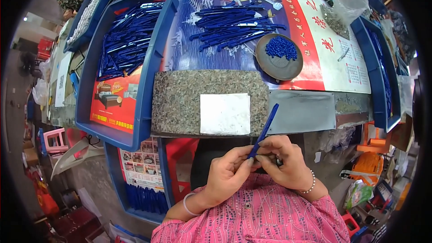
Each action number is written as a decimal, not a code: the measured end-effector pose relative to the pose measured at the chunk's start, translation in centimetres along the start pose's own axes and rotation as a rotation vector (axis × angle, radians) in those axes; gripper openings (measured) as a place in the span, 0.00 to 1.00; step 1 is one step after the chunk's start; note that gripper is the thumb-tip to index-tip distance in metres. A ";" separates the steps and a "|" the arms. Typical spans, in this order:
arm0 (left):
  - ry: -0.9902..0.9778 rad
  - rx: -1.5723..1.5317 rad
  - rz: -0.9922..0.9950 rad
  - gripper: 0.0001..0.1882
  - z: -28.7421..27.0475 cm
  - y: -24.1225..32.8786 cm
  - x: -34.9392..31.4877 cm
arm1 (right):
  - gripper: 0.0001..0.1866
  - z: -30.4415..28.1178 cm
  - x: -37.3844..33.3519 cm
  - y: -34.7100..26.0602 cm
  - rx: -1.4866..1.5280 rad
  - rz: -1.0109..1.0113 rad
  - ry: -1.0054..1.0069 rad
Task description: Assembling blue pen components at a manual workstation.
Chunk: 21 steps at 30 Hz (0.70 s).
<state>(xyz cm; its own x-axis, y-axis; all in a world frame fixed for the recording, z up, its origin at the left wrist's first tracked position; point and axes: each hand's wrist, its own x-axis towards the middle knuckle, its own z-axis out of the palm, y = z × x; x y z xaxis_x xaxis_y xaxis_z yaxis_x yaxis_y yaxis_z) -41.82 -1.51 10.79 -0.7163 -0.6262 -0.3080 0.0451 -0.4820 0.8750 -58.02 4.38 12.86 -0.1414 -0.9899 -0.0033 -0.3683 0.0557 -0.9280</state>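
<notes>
A slim, dark blue plastic stick point(269, 124) points up and slightly right, just off the front edge of the table. Fingers and thumb of my left hand point(228, 171) pinch its lower end. My right hand point(286, 161) closes on the same stick a little higher, fingertips meeting those of the left. Something small and dark shows by the right fingers, too hidden to name. On the table beyond lies a loose pile of similar blue sticks point(229, 24). Beside it a round grey dish point(280, 71) holds many small blue bead-like pieces point(281, 47).
At left, a blue tray point(146, 90) holds more blue sticks; another tray point(157, 217) sits lower. A white paper square point(225, 114) lies on the stone slab point(180, 103), beside a grey plate point(302, 111). At right stand a blue bin point(393, 108) and clear plastic bags point(352, 1).
</notes>
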 end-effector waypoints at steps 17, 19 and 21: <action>0.182 0.606 0.391 0.17 -0.1 -0.4 -0.1 | 0.22 0.7 0.3 0.0 0.020 0.069 -0.062; 0.184 0.568 0.440 0.18 -0.1 -0.5 0.1 | 0.18 1.1 -0.1 0.2 0.094 0.119 0.008; 0.181 0.556 0.397 0.18 -0.4 -0.5 -0.1 | 0.14 0.8 0.3 -0.3 0.023 0.086 -0.024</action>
<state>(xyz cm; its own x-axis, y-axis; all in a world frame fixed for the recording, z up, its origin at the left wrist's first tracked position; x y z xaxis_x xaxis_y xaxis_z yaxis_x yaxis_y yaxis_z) -41.52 -1.43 10.21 -0.5901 -0.8051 0.0593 -0.1178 0.1586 0.9803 -57.25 3.95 12.85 -0.1499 -0.9844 -0.0918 -0.3349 0.1380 -0.9321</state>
